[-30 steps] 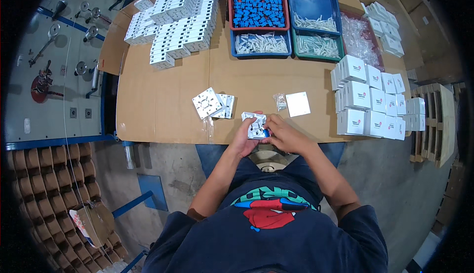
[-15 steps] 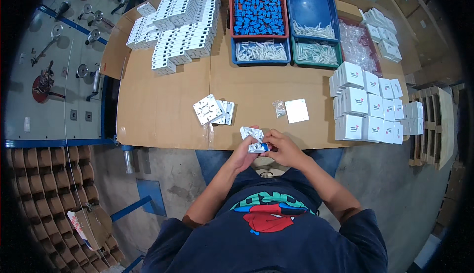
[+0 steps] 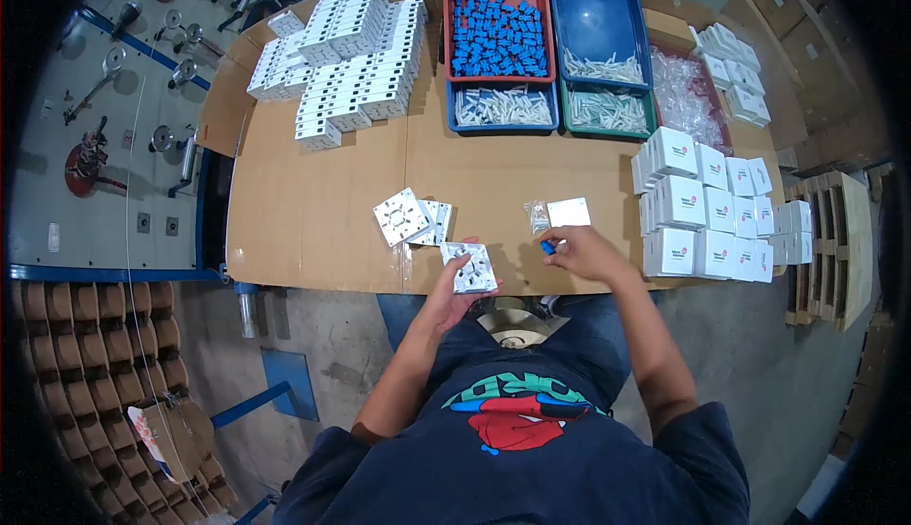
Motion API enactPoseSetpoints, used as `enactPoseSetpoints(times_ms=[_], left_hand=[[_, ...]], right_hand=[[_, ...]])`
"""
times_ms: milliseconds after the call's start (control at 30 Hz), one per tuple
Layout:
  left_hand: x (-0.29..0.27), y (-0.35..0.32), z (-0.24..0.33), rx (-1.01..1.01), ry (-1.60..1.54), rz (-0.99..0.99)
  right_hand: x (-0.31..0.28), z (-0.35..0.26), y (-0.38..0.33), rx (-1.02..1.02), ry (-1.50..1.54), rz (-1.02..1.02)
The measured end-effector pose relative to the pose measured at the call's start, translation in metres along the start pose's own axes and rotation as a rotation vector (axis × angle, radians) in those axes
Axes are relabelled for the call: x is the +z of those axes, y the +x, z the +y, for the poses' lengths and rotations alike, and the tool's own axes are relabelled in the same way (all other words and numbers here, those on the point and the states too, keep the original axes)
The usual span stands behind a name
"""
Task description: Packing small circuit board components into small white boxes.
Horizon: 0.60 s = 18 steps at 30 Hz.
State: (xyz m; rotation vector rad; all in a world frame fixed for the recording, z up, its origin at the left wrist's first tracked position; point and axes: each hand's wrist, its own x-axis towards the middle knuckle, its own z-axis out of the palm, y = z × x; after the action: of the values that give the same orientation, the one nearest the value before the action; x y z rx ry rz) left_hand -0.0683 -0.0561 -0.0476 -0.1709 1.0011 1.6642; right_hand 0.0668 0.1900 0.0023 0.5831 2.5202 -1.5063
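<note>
My left hand (image 3: 444,301) is closed on a white square mounting plate (image 3: 472,270) at the table's front edge, its slotted face turned up and the thumb on its left side. To the right, my right hand (image 3: 590,255) pinches a small blue plastic part (image 3: 548,247) between thumb and fingertips. It hovers just in front of a plain white square cover (image 3: 567,210) and a small clear bag (image 3: 537,215) of little parts. Beyond my left hand lie another slotted white plate (image 3: 400,216) and white pieces (image 3: 436,223) partly under it.
Stacked white boxes (image 3: 361,60) stand at the back left. A red tray (image 3: 447,31) holds blue parts; an upper blue tray (image 3: 598,12), lower blue tray (image 3: 503,129) and green tray (image 3: 607,129) hold whitish plugs. White boxes (image 3: 676,204) line the right side, near clear bags (image 3: 685,88).
My hands were together at the white plate and have parted. The right moved right with the blue part. The plate in my left hand has turned flatter, showing its slotted face.
</note>
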Motion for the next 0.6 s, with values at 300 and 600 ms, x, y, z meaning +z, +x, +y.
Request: enactPoseSetpoints(times_ms=[300,600], left_hand=[[-0.007,0.014,-0.007,-0.027,-0.023,-0.13],[-0.004,0.041,-0.036,0.137,0.192,0.137]], right_hand=[[-0.096,-0.055,0.102,-0.26,0.036,0.685],[0.036,0.022,0.014,-0.337,-0.168,0.3]])
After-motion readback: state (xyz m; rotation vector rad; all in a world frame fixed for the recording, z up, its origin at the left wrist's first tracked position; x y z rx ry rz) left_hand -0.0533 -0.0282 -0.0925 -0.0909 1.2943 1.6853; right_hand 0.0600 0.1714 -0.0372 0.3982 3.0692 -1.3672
